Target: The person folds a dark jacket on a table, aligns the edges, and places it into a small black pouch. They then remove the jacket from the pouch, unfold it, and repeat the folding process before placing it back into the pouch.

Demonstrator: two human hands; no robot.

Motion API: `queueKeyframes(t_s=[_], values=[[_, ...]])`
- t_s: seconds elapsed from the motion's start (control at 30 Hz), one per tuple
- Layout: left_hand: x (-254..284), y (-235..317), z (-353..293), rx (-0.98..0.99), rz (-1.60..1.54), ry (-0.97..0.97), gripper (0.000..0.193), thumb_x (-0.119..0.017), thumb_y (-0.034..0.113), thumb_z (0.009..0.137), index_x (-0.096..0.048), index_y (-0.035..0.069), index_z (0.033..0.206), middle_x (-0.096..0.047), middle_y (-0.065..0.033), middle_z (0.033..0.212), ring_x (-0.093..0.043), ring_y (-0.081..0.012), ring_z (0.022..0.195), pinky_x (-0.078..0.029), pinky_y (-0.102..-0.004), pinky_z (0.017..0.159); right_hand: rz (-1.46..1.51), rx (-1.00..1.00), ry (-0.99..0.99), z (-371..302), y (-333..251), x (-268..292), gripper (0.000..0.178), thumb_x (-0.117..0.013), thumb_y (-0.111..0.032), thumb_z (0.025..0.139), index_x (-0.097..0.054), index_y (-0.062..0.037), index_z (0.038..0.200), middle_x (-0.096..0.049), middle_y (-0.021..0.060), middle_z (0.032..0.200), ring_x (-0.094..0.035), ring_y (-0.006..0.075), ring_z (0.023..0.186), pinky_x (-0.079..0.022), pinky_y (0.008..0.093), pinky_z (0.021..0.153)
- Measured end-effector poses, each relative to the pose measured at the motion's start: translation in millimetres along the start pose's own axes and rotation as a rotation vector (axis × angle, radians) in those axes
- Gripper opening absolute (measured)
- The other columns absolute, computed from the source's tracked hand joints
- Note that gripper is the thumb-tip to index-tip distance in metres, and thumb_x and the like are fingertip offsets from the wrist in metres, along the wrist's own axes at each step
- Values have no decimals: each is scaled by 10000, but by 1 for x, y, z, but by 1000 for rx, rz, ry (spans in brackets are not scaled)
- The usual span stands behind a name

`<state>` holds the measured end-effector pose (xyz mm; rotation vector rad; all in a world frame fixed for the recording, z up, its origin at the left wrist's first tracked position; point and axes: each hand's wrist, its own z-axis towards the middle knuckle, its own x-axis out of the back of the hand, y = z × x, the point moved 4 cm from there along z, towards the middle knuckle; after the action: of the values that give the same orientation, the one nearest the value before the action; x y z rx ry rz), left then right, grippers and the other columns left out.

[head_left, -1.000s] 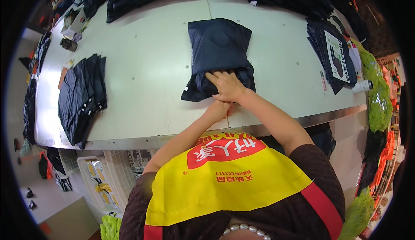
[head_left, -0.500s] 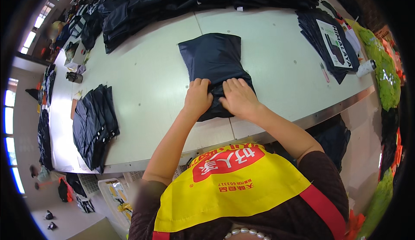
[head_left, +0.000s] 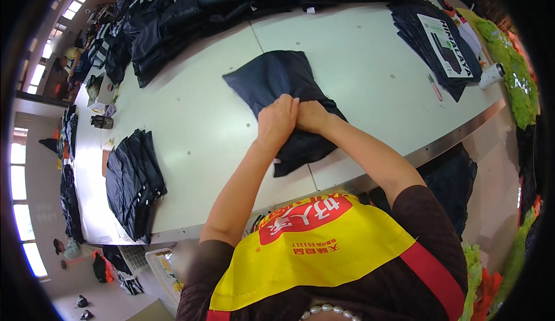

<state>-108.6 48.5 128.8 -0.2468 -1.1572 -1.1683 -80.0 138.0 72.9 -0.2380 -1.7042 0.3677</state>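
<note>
A dark navy folded garment (head_left: 274,75) with a smooth, slightly shiny surface lies on the pale table in front of me, tilted with its far end toward the left. At its middle, my left hand (head_left: 278,121) grips the cloth, fingers bunched together. Pressed up against it, my right hand (head_left: 312,117) is closed on the same garment, its fingertips mostly hidden. The near part of the garment (head_left: 303,147) hangs loose below my hands, close to the table edge. Which kind of garment it is cannot be made out.
A stack of black folded garments (head_left: 136,179) lies at the left. Dark bundles (head_left: 225,0) line the far edge. At the right are black printed packages (head_left: 430,46), small thread snips (head_left: 435,88) and a white thread cone (head_left: 491,76). A metal edge (head_left: 457,139) borders the table.
My hands have come together from lying apart on the garment and now clasp its middle. The garment has turned slightly, its far end shifting left and its near end lying at more of an angle.
</note>
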Motion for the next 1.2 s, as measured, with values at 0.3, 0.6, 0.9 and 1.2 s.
queueKeyframes(t_s=[0.3, 0.6, 0.9, 1.2], values=[[-9, 22, -12, 166, -157, -81, 278, -594, 228, 872, -485, 38, 701, -552, -181, 599, -565, -369, 553, -438, -406, 472, -4, 50, 372, 60, 3, -15, 242, -498, -225, 841, -627, -65, 970, -638, 153, 1018, -625, 280, 930, -498, 407, 799], [-1, 19, -46, 331, -459, -56, 222, -610, 177, 864, -542, 16, 727, -535, -173, 608, -557, -353, 543, -431, -396, 487, 24, 34, 390, 52, 16, -8, 261, -500, -245, 846, -613, -69, 1002, -621, 157, 1052, -608, 280, 961, -484, 403, 822], [3, -10, -41, 186, -250, -33, 220, -639, 224, 841, -569, 43, 738, -574, -117, 657, -572, -292, 567, -443, -369, 504, 22, 16, 408, 70, -2, -14, 283, -501, -266, 851, -599, -73, 1035, -604, 161, 1086, -591, 280, 992, -471, 399, 844], [-12, 8, -11, -24, -426, 13, 192, -646, 158, 824, -528, 43, 728, -557, -126, 647, -558, -310, 551, -444, -364, 480, 8, 5, 422, 87, -17, -21, 308, -503, -286, 857, -585, -78, 1067, -587, 165, 1120, -574, 281, 1023, -458, 394, 867]])
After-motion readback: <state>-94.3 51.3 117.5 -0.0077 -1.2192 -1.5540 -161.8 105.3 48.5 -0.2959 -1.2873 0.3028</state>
